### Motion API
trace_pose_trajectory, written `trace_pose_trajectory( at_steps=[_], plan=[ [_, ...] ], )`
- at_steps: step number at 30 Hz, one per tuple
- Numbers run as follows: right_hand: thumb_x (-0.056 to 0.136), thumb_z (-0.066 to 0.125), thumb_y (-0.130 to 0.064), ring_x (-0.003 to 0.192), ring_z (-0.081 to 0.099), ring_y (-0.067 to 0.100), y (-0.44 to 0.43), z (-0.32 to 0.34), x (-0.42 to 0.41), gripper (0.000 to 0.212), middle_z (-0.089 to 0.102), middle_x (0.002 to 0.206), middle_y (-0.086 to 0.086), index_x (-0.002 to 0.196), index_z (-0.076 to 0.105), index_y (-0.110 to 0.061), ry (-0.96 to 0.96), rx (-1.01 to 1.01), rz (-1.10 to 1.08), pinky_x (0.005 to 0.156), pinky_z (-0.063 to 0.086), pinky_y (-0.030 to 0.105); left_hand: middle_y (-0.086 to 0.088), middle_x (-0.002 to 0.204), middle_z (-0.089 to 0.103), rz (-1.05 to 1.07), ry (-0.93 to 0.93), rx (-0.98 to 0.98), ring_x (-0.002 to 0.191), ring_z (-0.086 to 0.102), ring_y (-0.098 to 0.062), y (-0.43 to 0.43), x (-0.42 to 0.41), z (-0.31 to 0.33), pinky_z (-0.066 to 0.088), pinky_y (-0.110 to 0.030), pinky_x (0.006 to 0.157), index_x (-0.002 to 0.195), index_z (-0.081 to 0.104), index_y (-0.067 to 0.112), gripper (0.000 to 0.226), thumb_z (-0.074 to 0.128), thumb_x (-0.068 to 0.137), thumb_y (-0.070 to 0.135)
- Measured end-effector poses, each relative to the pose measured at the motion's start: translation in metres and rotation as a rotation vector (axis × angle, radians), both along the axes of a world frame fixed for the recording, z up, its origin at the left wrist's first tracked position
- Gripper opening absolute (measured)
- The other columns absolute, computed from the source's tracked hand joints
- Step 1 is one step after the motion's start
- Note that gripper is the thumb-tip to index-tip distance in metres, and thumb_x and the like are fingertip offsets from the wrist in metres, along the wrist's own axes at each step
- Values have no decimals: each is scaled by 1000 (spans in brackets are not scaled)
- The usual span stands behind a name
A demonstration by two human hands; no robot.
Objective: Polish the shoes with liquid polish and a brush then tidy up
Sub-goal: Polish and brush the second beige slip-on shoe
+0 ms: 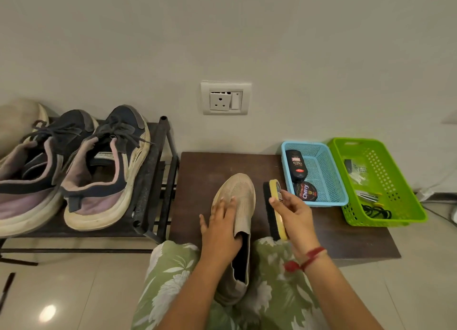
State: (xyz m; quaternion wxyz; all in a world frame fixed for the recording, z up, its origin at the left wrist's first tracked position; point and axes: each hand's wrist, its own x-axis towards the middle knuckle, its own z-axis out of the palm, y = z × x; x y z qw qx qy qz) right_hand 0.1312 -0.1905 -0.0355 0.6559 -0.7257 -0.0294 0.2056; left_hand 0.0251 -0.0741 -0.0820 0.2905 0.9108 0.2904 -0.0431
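A beige knit shoe lies toe-away on the dark brown board, its heel over my lap. My left hand rests on its left side, with the thumb curled over the collar. My right hand grips a shoe brush with a yellow wooden back and black bristles, held upright just right of the shoe, bristles facing it. A black liquid polish bottle and a round polish tin lie in the blue basket.
A green basket with small tools and a cord stands right of the blue one. At the left, a dark metal rack carries worn navy sneakers. A wall socket is straight ahead. Pale tiled floor surrounds the board.
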Motion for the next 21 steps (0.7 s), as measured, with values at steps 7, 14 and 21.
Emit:
trace_pose_trajectory(
  at_steps=[7, 14, 21],
  plan=[
    [69, 83, -6, 100, 63, 9, 8, -13, 31, 49, 67, 110, 1, 110, 60, -20, -286, -318, 768, 95, 49, 26, 0, 158, 17, 147, -199, -268, 145, 16, -13, -13, -15, 1, 18, -30, 117, 152, 16, 15, 73, 44, 86, 2],
    [68, 84, -8, 88, 62, 9, 33, 3, 76, 44, 67, 103, 1, 106, 64, -20, -246, -489, 889, 86, 49, 29, -2, 159, 11, 88, -3, -108, 145, 18, -17, -20, -15, 14, 18, -40, 117, 152, 9, 14, 71, 43, 90, 12],
    [65, 86, -16, 89, 62, 19, 28, 5, 83, 45, 66, 97, 0, 100, 61, -29, -266, -541, 1002, 86, 52, 35, 0, 128, 60, -15, -344, 388, 121, 54, -20, -23, -25, 23, 43, -45, 94, 128, 54, 16, 61, 57, 67, 13]
  ],
)
